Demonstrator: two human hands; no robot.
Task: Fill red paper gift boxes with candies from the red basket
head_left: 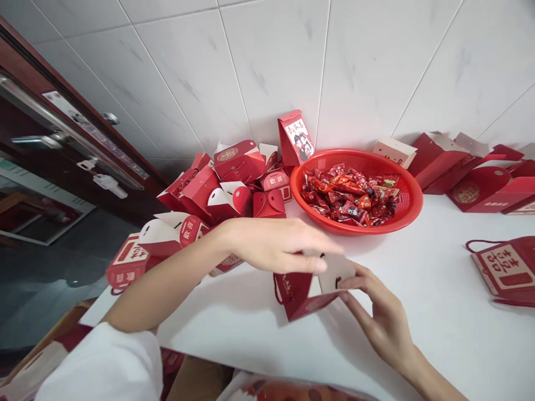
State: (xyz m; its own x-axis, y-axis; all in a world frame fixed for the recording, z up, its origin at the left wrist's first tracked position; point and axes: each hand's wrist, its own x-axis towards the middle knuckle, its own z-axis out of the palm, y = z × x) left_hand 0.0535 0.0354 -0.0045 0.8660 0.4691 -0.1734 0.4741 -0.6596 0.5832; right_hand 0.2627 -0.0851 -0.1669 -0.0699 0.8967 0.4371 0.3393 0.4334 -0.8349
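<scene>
A red paper gift box point(295, 295) with a cord handle stands tilted over the white table, its pale inner flap point(340, 270) raised. On its right side my right hand point(382, 314) pinches the flap's edge between thumb and fingers. Above the box reaches my left hand point(280, 245), fingers stretched out and a little blurred. Its thumb lies close to the flap; whether it touches I cannot tell. Just behind both hands is a red plastic basket point(412, 203) holding many red-wrapped candies point(351, 192).
Several red boxes point(240, 161) crowd the left back of the white table point(418, 267), against the tiled wall point(276, 61). More boxes point(480, 184) stand at the right back. A corded box point(504, 270) lies at the right. A door with keys point(108, 184) is left.
</scene>
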